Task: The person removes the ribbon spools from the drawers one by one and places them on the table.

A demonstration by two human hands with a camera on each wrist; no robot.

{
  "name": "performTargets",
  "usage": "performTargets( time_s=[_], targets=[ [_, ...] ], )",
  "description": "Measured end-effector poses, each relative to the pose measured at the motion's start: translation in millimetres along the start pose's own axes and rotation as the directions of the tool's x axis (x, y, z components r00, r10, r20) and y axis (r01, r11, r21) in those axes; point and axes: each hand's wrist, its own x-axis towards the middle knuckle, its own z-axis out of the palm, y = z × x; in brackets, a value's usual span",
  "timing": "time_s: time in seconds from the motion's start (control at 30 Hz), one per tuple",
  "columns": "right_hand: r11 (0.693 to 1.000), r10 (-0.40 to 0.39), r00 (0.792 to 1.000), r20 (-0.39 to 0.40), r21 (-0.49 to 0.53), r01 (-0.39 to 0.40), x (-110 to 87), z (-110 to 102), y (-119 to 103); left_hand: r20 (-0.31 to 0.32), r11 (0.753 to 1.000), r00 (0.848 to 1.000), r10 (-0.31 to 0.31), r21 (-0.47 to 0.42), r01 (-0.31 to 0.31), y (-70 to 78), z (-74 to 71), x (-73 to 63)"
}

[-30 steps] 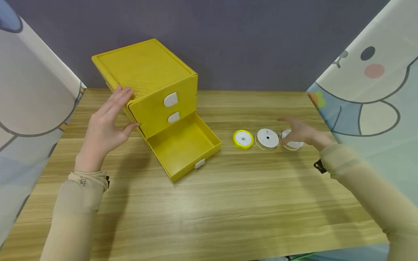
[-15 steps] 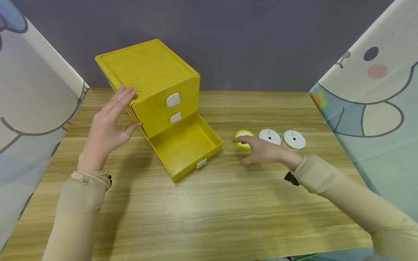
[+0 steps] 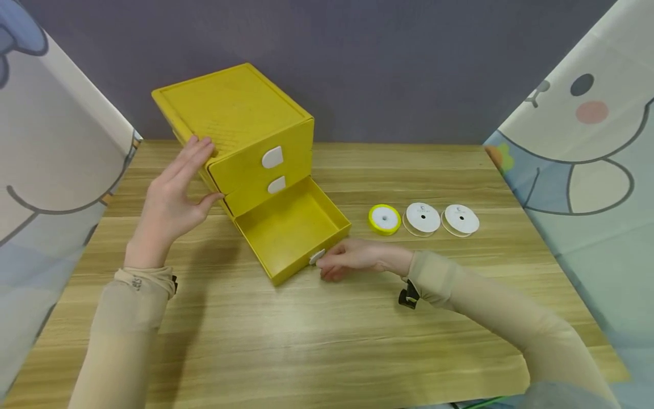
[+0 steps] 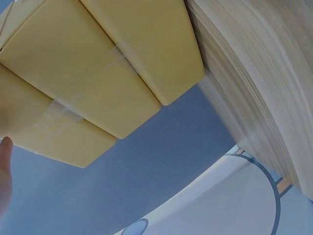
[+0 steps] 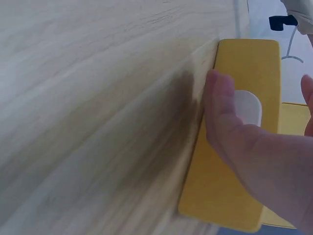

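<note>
A yellow drawer cabinet (image 3: 230, 108) stands at the back left, its lowest drawer (image 3: 286, 233) pulled out with a bare bottom. My left hand (image 3: 174, 196) steadies the cabinet's front left edge, fingers fairly straight on top and thumb at the front; only a fingertip (image 4: 5, 156) shows in the left wrist view. At the drawer's front, my right hand (image 3: 352, 258) holds the white handle (image 3: 317, 257) with curled fingers. The right wrist view has these fingers (image 5: 222, 98) in front of the handle (image 5: 248, 107), covering part of it.
Right of the drawer, a yellow-edged ribbon spool (image 3: 385, 219) and two white spools (image 3: 422, 218) lie in a row on the wooden table (image 3: 286, 352). A dark wall (image 3: 398, 68) rises behind, with cartoon-print cloth (image 3: 577, 153) at both sides.
My right hand has moved left from the farthest white spool, over the spools, to the drawer handle. The left hand keeps its place on the cabinet. The drawer looks unmoved.
</note>
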Motion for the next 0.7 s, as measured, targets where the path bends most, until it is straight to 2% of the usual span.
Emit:
performTargets(
  time_s=[0.2,0.33,0.43,0.6,0.7],
  targets=[
    [0.989,0.049,0.999,-0.002,0.140,-0.048,16.2,4,1,0.007,1.000,1.000,0.008,0.007,-0.008,-0.1,-0.8,0.5],
    [0.971,0.088,0.996,-0.029,0.228,-0.079,21.5,6,3,0.009,1.000,1.000,0.010,0.013,-0.010,0.3,-1.6,1.6],
    [0.953,0.116,0.992,-0.047,0.288,-0.097,24.5,7,4,-0.015,1.000,1.000,0.005,-0.013,-0.005,0.4,-0.1,2.0],
    [0.941,0.103,0.993,-0.062,0.329,-0.077,29.1,8,5,-0.028,1.000,1.000,0.000,-0.031,-0.001,-0.4,2.2,1.1],
    [0.943,0.093,0.993,-0.073,0.327,-0.064,32.2,9,4,-0.009,1.000,1.000,0.002,-0.009,-0.002,-1.4,2.1,0.3]
  ],
)
